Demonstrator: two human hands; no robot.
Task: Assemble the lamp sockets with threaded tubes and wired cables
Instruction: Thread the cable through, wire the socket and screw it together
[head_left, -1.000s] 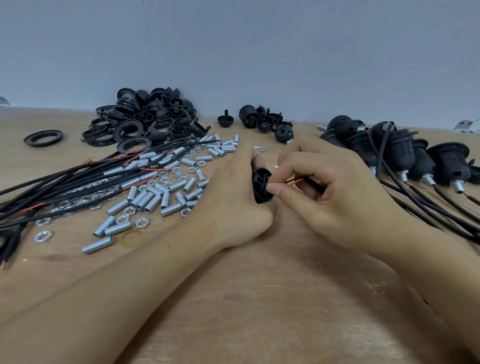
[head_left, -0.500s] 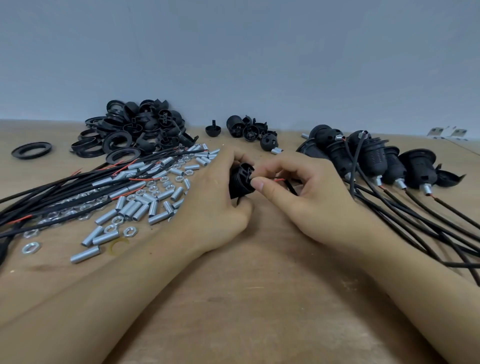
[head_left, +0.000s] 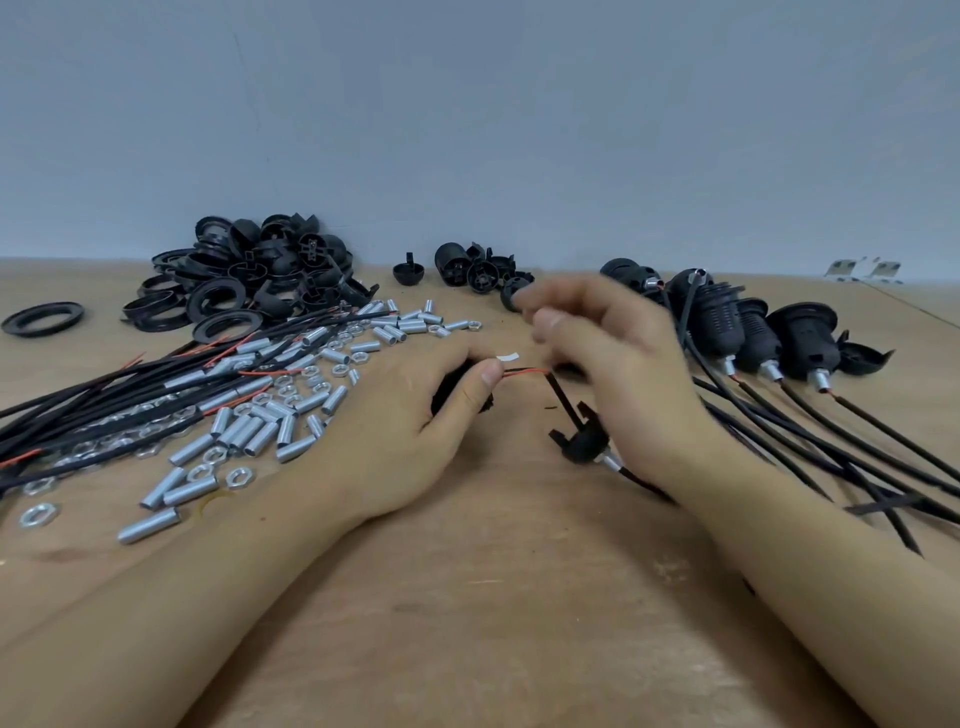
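On the wooden table (head_left: 519, 597) mid-frame, I'm seeing the left hand (head_left: 410, 431) pinching a red wire (head_left: 524, 372) while the right hand (head_left: 618, 374) is hovering released.

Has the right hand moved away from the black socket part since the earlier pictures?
Yes. The right hand has lifted off the socket part, which the left hand holds, toward the finished sockets; its fingers look blurred.

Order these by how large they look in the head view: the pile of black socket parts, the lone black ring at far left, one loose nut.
1. pile of black socket parts
2. lone black ring
3. loose nut, though it lies nearer the camera
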